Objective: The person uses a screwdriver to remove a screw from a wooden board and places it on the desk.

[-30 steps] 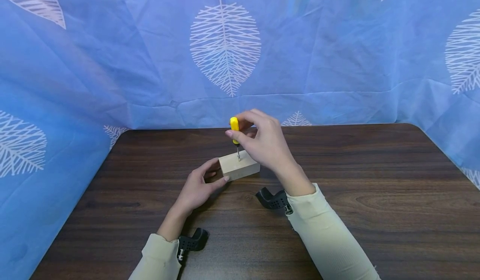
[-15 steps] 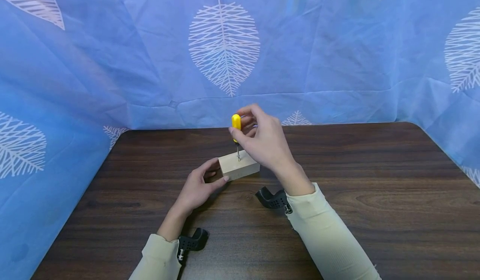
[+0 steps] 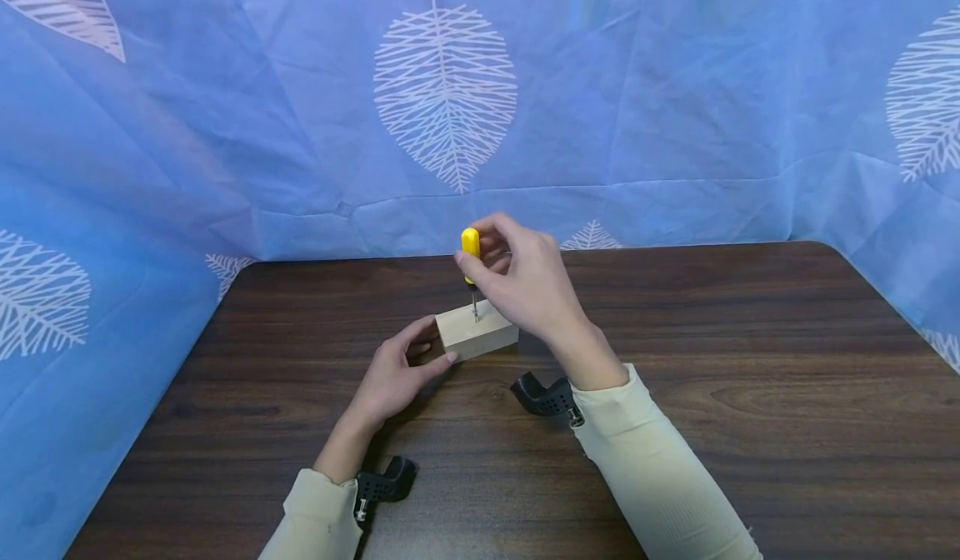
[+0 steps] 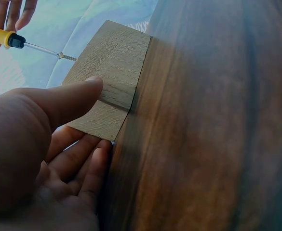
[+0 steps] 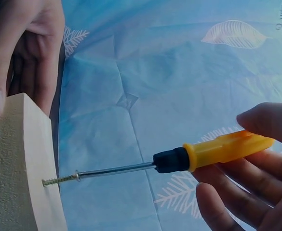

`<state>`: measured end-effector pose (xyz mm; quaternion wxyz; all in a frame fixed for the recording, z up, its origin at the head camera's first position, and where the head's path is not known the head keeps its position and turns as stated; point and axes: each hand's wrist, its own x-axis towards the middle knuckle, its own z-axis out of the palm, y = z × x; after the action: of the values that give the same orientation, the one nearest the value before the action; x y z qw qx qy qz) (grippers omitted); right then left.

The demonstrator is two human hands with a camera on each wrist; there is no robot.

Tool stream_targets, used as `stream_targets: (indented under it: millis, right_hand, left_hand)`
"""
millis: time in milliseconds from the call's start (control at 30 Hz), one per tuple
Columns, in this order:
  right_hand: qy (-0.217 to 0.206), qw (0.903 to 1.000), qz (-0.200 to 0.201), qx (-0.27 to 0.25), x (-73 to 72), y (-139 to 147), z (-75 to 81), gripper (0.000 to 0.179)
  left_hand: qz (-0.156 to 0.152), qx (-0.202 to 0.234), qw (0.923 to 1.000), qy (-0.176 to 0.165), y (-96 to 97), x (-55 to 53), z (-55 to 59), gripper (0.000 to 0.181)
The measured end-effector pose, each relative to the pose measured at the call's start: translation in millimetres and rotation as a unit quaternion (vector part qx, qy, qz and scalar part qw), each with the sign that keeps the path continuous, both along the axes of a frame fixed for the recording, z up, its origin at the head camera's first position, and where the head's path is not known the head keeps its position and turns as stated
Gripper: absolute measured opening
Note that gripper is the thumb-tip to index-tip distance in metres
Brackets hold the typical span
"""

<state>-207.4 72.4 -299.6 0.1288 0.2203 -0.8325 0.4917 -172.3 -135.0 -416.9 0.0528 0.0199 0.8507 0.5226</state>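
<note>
A pale wooden block lies on the dark table, its left end gripped between the thumb and fingers of my left hand. In the right wrist view a screw stands in the block's top face, much of its thread showing. The tip of a screwdriver meets the screw's head, shaft and screw nearly in line. It has a yellow handle with a black collar. My right hand holds that handle between thumb and fingers, above the block. The left wrist view shows my left thumb against the block's side.
The dark wood-grain table extends around the block. A blue cloth with white leaf prints hangs behind and at the left. Black wrist mounts stick out from both cream sleeves.
My right fingers have shifted on the screwdriver handle, whose top now leans a little differently. The left hand and block hold their place; the head view has drifted slightly.
</note>
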Motion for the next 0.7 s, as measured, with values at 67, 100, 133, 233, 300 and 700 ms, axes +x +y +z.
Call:
stream_targets:
  millis: [67,100,133,233,300,700]
  right_hand:
    - [0.004,1.0,-0.004,-0.003,-0.2,-0.4,-0.7,0.025]
    - [0.008,0.9999,-0.006,-0.005,-0.1,-0.5,-0.9,0.024]
    - [0.011,0.9999,-0.007,-0.005,0.0,-0.6,-1.0,0.023]
    - [0.015,0.9998,-0.01,-0.002,0.5,-0.7,-0.9,0.021]
    - [0.014,0.9999,-0.006,0.001,0.6,-0.9,-0.5,0.021]
    - [-0.007,0.9999,-0.005,-0.014,0.0,-1.6,-2.2,0.024]
  left_hand:
    - [0.0,0.0,1.0,0.0,0.5,-0.2,0.6,0.063]
    - [-0.001,0.0,1.0,0.001,0.5,-0.4,0.6,0.063]
    - [-0.002,-0.001,1.0,0.002,0.7,-0.4,0.8,0.063]
    - [-0.004,0.0,1.0,0.005,0.1,-0.3,0.0,0.063]
    - [-0.006,0.001,1.0,0.005,-0.8,0.0,-0.8,0.063]
    - [0.0,-0.005,1.0,0.0,-0.8,0.2,-1.0,0.064]
